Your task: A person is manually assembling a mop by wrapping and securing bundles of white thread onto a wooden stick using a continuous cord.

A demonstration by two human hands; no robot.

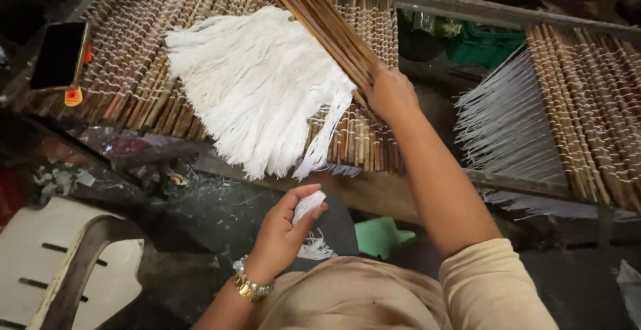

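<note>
While the woven stick mat fills most of the upper view, stretched across a wooden frame rail, it is the bed on which all else lies: thin brown sticks bound side by side with rows of white thread. A second stretch of the same mat sits to the right, with a fan of taut white warp threads running into it. On the near mat lies a broad heap of white cotton thread, loose ends hanging over the front edge. A bundle of loose brown sticks crosses the mat on a slant, long axis running from top centre down toward the right hand, which rests on its lower end, fingers curled over the sticks; how tightly cannot be told. The left hand hangs lower, well clear of the mat and nearer the body, thumb and fingers pinched on a small tuft of white thread with a frayed tail below. The heap lies up and away from that hand. Dark phone at the mat's left edge; pale plastic chair lower left; littered dark floor; gold bracelet on the left wrist.
</note>
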